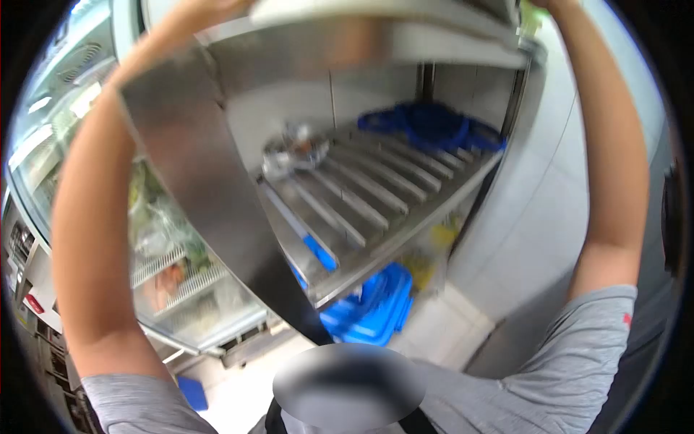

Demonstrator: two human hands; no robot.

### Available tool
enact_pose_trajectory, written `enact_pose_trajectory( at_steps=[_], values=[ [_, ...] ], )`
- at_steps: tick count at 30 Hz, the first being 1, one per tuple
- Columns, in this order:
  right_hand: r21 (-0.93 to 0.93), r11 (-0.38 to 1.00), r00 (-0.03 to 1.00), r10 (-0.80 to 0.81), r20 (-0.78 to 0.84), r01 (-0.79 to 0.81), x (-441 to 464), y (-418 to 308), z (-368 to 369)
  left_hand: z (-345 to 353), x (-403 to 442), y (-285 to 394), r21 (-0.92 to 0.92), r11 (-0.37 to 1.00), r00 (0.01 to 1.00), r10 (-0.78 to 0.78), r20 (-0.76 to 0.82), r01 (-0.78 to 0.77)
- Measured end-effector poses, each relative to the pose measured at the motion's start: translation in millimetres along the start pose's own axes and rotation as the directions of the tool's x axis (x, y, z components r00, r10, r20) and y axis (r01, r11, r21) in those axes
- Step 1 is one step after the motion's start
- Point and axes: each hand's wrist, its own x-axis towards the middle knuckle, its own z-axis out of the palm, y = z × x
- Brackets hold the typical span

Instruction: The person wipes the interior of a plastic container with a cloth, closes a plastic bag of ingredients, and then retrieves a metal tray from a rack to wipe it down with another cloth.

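Head view: the left hand and right hand are raised, cropped by the frame, so I cannot tell whether their fingers are spread or gripping. Between the 2, a pale, blurred object shows above the front edge of a steel rack. On its slatted shelf, a silver bundle lies near the back left corner.

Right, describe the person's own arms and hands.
The left sleeve and right sleeve are short and grey, the right with a small red mark. Below them both arms look bare. The left hand and right hand are mostly out of frame.
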Motion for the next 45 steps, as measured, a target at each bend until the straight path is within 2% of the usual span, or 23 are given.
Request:
enact_pose_trajectory(
  at_steps=[1,2,3,4,5,7,9,11,13,15,17,19,20,23,28,32,35,38,39,41,43,45],
  values=[
    [-0.026,0.999,1.000,0.028,0.003,-0.028,-2,-7,-4,-1,-2,1,0.007,1.000,1.000,0.019,-0.010,-0.019],
    [0.062,0.996,0.997,0.058,0.054,-0.061,-6,-19,-7,-2,-7,13,0.047,0.999,0.999,-0.023,-0.038,0.024],
    [0.179,0.983,0.992,0.004,0.128,-0.027,-6,-20,-8,-7,-6,21,0.073,0.989,0.988,-0.133,0.076,0.127],
    [0.380,0.923,0.971,-0.042,0.234,-0.052,-1,3,-3,-8,-9,31,0.057,0.987,0.987,-0.150,0.055,0.147],
    [0.408,0.913,0.994,-0.046,0.099,0.001,-5,-5,3,-10,-9,36,0.069,0.985,0.985,-0.161,0.062,0.157],
    [0.484,0.875,0.957,-0.155,0.245,0.018,-3,-14,-9,-14,-10,42,0.061,0.979,0.975,-0.201,0.096,0.196],
    [0.464,0.884,0.967,-0.164,0.195,0.057,-6,-21,-8,-15,-12,44,0.074,0.977,0.976,-0.206,0.077,0.200],
    [0.294,0.955,0.943,-0.129,0.306,0.035,-6,-28,-12,-15,-12,46,0.099,0.977,0.979,-0.197,0.052,0.192],
    [0.268,0.962,0.949,-0.134,0.284,0.055,-7,-38,-16,-16,-11,46,0.084,0.975,0.976,-0.211,0.057,0.206],
    [0.115,0.993,0.948,-0.046,0.315,0.010,-6,-45,-19,-16,-11,46,0.084,0.974,0.976,-0.213,0.051,0.208],
    [0.110,0.994,0.949,-0.060,0.308,0.027,-4,-40,-18,-14,-13,42,0.070,0.981,0.983,-0.183,0.036,0.180],
    [0.234,0.972,0.954,-0.081,0.290,0.012,-7,-38,-19,-14,-13,43,0.053,0.987,0.988,-0.154,0.025,0.153],
    [0.353,0.935,0.955,-0.100,0.280,-0.005,-5,-28,-16,-14,-12,43,0.042,0.983,0.983,-0.179,0.044,0.177],
    [0.437,0.900,0.968,-0.116,0.223,0.008,-10,-26,-12,-14,-12,44,0.028,0.977,0.975,-0.214,0.062,0.213],
    [0.442,0.896,0.935,-0.115,0.335,-0.049,7,-22,-20,-15,-12,42,0.011,0.979,0.979,-0.202,0.028,0.201],
    [0.403,0.915,0.918,-0.180,0.355,0.024,15,-22,-22,-14,-13,43,-0.007,0.977,0.976,-0.213,0.035,0.214],
    [0.399,0.914,0.946,-0.185,0.265,0.067,22,-24,-16,-15,-13,38,-0.013,0.972,0.971,-0.236,0.030,0.236],
    [0.445,0.886,0.979,-0.185,0.087,0.128,36,-23,-6,-14,-14,37,-0.025,0.971,0.970,-0.237,0.044,0.239],
    [0.444,0.886,0.978,-0.190,0.089,0.132,42,-24,-5,-14,-14,37,-0.026,0.970,0.970,-0.240,0.040,0.241],
    [0.410,0.907,0.995,-0.101,-0.016,0.099,52,-27,-4,-16,-15,38,-0.044,0.967,0.967,-0.250,0.045,0.252],
    [0.412,0.899,0.989,-0.136,-0.062,0.149,57,-32,0,-16,-15,34,-0.044,0.974,0.975,-0.220,0.024,0.221],
    [0.424,0.880,0.969,-0.134,-0.207,0.212,60,-33,6,-14,-15,32,-0.055,0.978,0.979,-0.202,0.032,0.204]
  ],
)
